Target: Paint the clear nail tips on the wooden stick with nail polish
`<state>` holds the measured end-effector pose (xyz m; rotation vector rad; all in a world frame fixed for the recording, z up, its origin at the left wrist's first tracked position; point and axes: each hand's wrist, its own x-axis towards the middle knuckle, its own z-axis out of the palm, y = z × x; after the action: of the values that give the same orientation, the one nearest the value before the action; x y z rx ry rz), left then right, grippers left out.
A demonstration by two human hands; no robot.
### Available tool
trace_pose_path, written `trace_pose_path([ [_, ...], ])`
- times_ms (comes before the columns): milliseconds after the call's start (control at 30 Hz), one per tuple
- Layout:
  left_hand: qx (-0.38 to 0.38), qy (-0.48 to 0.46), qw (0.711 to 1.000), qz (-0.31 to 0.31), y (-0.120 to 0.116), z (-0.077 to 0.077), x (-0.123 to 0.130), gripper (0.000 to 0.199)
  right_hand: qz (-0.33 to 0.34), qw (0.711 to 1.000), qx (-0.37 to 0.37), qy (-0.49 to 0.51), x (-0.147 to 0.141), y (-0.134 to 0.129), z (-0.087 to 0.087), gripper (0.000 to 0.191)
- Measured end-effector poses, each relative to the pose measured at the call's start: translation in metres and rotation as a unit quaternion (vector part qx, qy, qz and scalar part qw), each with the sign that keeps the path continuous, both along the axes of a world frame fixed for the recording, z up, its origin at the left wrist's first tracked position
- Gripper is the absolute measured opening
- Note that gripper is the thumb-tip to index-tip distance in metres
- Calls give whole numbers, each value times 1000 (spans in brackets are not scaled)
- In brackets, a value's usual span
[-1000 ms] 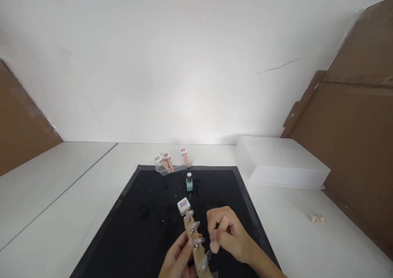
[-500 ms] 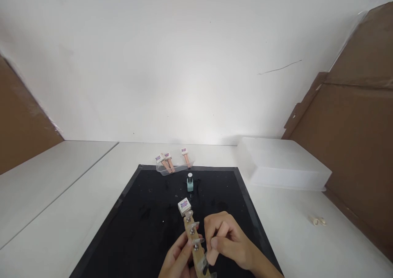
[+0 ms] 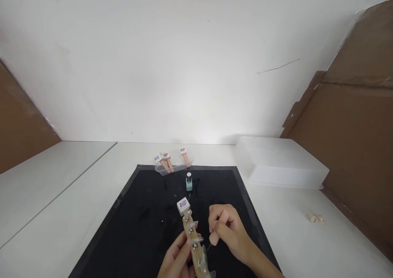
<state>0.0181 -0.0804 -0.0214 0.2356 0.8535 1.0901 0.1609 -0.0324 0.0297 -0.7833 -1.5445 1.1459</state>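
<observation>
My left hand (image 3: 178, 256) is closed around a light wooden strip (image 3: 199, 258) that points away from me. Metal balls run along the strip, and clear nail tips (image 3: 197, 240) stick out to its right. Between the fingers of my right hand (image 3: 229, 229) is a pink-handled brush (image 3: 220, 228). Its thin dark end points down-left, close to the lower nail tips; whether it touches one I cannot tell. Just beyond the strip's far end is a white square bottle (image 3: 183, 204) with a purple print.
A small teal bottle (image 3: 189, 184) stands on the black mat (image 3: 144, 229). Behind it, a clear tray (image 3: 164, 170) holds pink-handled pieces with white printed ends (image 3: 166, 155). A white box (image 3: 282, 163) and two small cream rings (image 3: 313, 219) lie on the right.
My right hand has moved slightly right and up with the brush, away from the strip. A lower nail tip sits at a different angle. The left hand is almost still.
</observation>
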Motion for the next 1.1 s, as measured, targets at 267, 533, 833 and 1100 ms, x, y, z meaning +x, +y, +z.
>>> trace_pose_path([
  [267,-8,17,1000,0,2,1,1,42,62,997,-7,41,3,1,-5,22],
  [533,-1,4,1000,-3,0,0,2,45,96,995,-15,29,2,-1,-3,25],
  [833,-4,19,1000,3,-1,-2,4,43,28,997,-75,6,-1,-2,-2,20],
  [1100,-4,24,1000,5,-1,-2,4,48,11,998,-57,31,2,-1,-5,20],
])
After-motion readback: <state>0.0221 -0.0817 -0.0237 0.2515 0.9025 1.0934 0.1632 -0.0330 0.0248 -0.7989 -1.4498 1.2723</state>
